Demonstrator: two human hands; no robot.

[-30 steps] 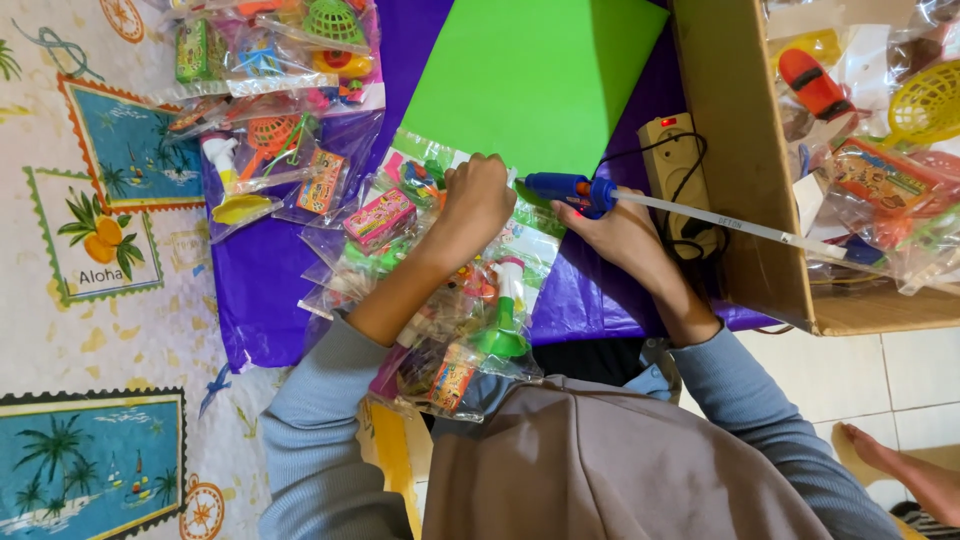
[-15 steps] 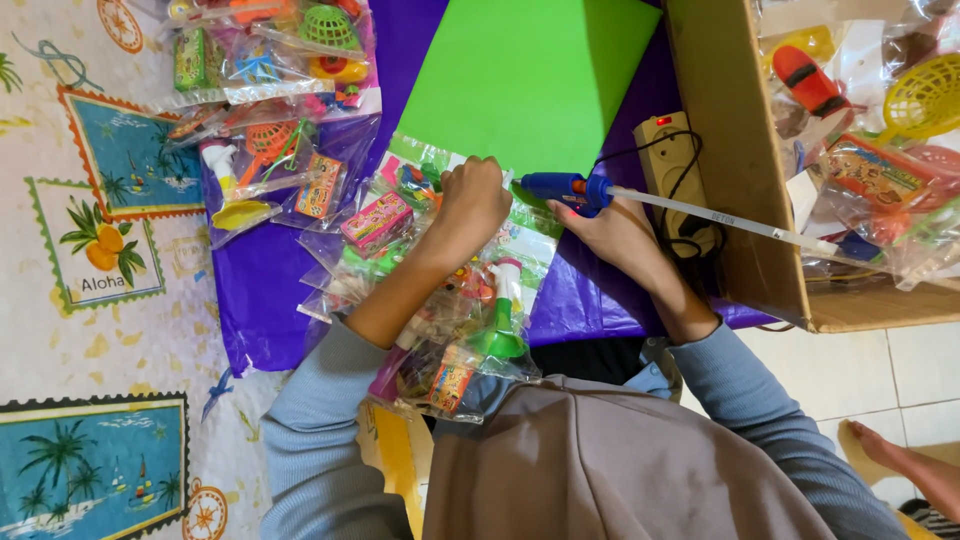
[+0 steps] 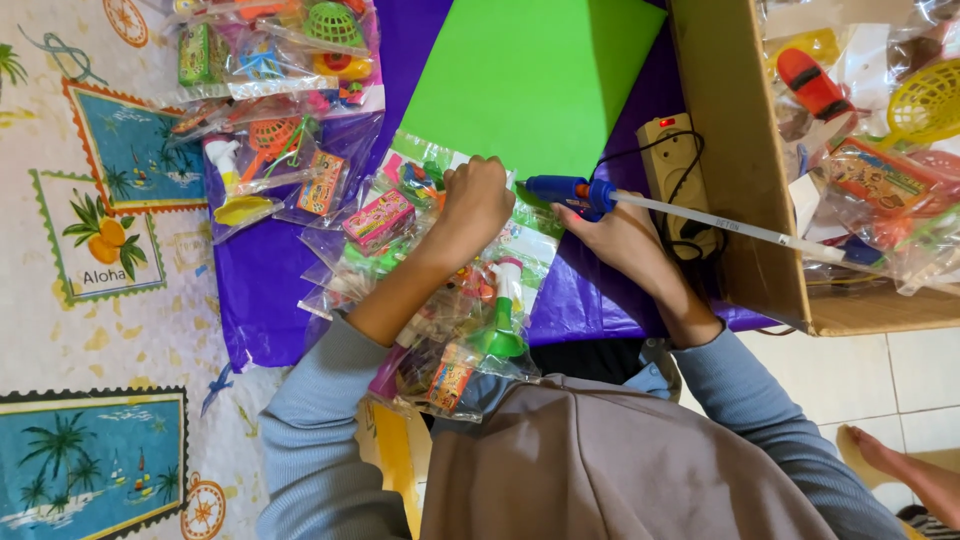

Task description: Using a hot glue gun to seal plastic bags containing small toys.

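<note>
My left hand (image 3: 478, 203) is closed in a fist, pressing down on the top of a clear plastic packet of small toys (image 3: 395, 215) at the near edge of a green card sheet (image 3: 530, 75). My right hand (image 3: 615, 235) grips a blue glue gun (image 3: 565, 190) lying flat, its nozzle pointing left toward the packet by my left fist. A long white glue stick (image 3: 720, 225) sticks out of the gun's back to the right. More toy packets (image 3: 465, 330) lie stacked under my left forearm.
A purple sheet (image 3: 260, 290) covers the floor mat. Several more toy packets (image 3: 270, 60) lie at the upper left. A power strip (image 3: 675, 170) with a lit switch sits beside a cardboard box (image 3: 740, 190) full of toy packets. A bare foot (image 3: 900, 465) shows at lower right.
Hands stay nearly in place; the view has shifted only slightly. My left fist stays pressed on the packet and the glue gun stays at its edge.
</note>
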